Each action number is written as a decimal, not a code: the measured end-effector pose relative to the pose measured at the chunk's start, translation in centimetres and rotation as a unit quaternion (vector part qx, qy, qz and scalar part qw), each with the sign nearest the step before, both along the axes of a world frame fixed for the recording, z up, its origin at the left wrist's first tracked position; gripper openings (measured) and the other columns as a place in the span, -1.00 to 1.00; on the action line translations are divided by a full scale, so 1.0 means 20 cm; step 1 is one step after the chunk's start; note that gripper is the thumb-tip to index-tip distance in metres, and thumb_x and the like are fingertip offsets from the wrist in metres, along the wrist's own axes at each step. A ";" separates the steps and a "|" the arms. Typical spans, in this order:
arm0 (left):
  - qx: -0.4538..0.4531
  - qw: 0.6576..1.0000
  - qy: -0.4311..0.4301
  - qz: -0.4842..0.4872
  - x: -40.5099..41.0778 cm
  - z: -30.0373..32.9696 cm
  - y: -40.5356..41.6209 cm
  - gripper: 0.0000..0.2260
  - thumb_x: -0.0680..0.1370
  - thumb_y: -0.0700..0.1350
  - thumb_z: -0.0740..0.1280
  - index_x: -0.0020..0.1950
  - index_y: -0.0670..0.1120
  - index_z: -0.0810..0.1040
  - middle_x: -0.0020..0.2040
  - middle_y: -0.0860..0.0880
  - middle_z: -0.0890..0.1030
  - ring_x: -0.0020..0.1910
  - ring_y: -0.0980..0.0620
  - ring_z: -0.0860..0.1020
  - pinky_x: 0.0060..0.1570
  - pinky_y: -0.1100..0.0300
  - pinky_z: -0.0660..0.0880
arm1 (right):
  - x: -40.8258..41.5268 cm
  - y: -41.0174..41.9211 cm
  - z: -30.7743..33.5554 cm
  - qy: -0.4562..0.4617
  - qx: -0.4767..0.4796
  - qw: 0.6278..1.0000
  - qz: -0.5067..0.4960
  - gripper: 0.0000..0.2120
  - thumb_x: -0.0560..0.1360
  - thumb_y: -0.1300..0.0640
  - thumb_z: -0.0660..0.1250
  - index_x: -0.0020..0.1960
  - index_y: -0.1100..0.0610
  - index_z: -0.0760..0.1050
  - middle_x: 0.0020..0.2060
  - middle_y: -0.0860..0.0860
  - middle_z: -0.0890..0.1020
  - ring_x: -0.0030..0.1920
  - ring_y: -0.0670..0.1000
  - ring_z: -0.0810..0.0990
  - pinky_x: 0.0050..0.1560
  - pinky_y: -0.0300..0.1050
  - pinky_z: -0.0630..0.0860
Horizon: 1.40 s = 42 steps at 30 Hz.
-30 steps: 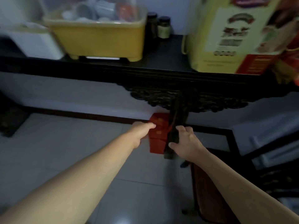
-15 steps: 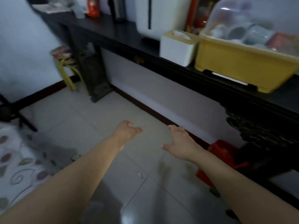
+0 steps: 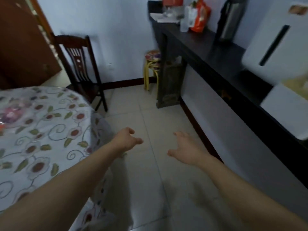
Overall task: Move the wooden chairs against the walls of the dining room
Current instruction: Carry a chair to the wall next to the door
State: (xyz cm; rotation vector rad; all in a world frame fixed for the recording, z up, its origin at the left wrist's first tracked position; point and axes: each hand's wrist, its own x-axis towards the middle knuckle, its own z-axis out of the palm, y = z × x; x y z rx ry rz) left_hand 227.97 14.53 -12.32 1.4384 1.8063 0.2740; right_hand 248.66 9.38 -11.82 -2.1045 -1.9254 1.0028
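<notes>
A dark wooden chair (image 3: 80,67) with a slatted back stands at the far left, close to the pale back wall and just beyond the round table. Its seat is partly hidden by the table's edge. My left hand (image 3: 127,139) and my right hand (image 3: 185,148) reach forward over the tiled floor, both empty with fingers loosely spread. The chair is well ahead of both hands, up and to the left.
A round table (image 3: 38,130) with a flowered cloth fills the left. A long dark console (image 3: 216,52) runs along the right wall, carrying a flask, packets and white boxes. Stacked yellow-legged stools (image 3: 151,64) sit in the far corner. A brown door (image 3: 21,39) is at upper left.
The view has swung left from the console and red box to the room's corner. Both hands left the dark upright piece by the red box and now hang empty over the floor.
</notes>
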 end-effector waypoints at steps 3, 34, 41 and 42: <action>-0.001 0.999 0.002 0.047 -0.05 0.02 0.10 -0.43 0.42 0.03 0.45 0.34 -0.15 0.40 0.25 -0.14 0.52 0.21 -0.10 0.49 0.20 0.15 0.39 | -0.01 0.24 0.01 -0.003 0.004 0.999 0.048 -0.22 0.44 -0.07 0.36 0.50 0.12 0.05 0.45 0.14 0.20 0.42 0.15 0.20 0.38 -0.03 0.23; 0.049 0.977 -0.061 0.198 -0.74 0.02 2.37 -0.40 0.42 0.02 0.45 0.37 -0.12 0.33 0.30 -0.08 0.46 0.06 0.05 0.45 -0.05 0.26 0.34 | -0.87 2.86 0.01 0.018 0.015 0.974 0.226 -0.17 0.43 -0.09 0.37 0.52 0.06 -0.01 0.48 0.10 0.11 0.44 0.13 0.18 0.37 -0.02 0.24; 0.058 0.959 -0.040 0.275 -0.88 0.06 2.97 -0.41 0.41 -0.09 0.45 0.38 -0.11 0.31 0.23 -0.12 0.50 0.11 -0.04 0.49 0.01 0.20 0.41 | -1.03 3.63 0.05 0.044 0.033 0.950 0.308 -0.17 0.41 -0.11 0.38 0.51 0.06 0.02 0.48 0.11 0.14 0.46 0.13 0.15 0.36 -0.05 0.20; 0.057 0.956 -0.038 0.286 -0.89 0.07 3.05 -0.41 0.40 -0.09 0.45 0.38 -0.11 0.31 0.21 -0.11 0.50 0.09 -0.03 0.49 0.00 0.20 0.43 | -1.05 3.72 0.06 0.047 0.028 0.947 0.317 -0.15 0.41 -0.11 0.38 0.52 0.05 -0.01 0.49 0.12 0.11 0.46 0.14 0.14 0.38 -0.04 0.20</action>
